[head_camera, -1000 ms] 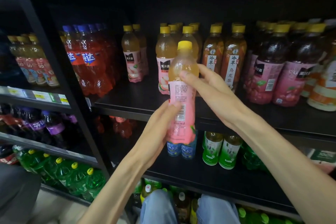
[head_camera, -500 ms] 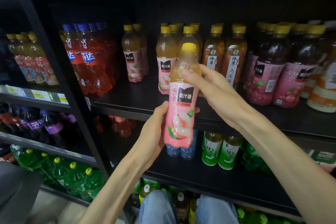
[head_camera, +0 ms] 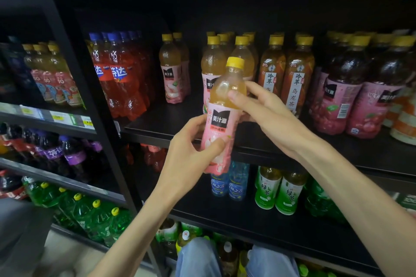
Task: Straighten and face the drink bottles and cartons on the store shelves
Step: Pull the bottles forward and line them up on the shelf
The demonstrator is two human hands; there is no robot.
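Observation:
A pink-labelled juice bottle (head_camera: 221, 117) with a yellow cap is held upright in front of the middle shelf (head_camera: 171, 128), its front label facing me. My left hand (head_camera: 191, 157) grips its lower half, thumb across the label. My right hand (head_camera: 263, 110) grips its shoulder and upper label from the right. Behind it stand more pink-labelled juice bottles (head_camera: 210, 67) in a row. A lone pair of the same kind (head_camera: 172, 74) stands further left on that shelf.
Orange soda bottles (head_camera: 117, 76) fill the shelf's left end, brown tea bottles (head_camera: 295, 74) and dark pink-labelled bottles (head_camera: 364, 87) its right. Below are blue water bottles (head_camera: 227, 184), green tea bottles (head_camera: 278, 189) and green soda bottles (head_camera: 90, 211). My knees (head_camera: 198, 258) are at the bottom.
The bottle has been turned between both hands from its barcode side to its front label. It has also shifted slightly right and up.

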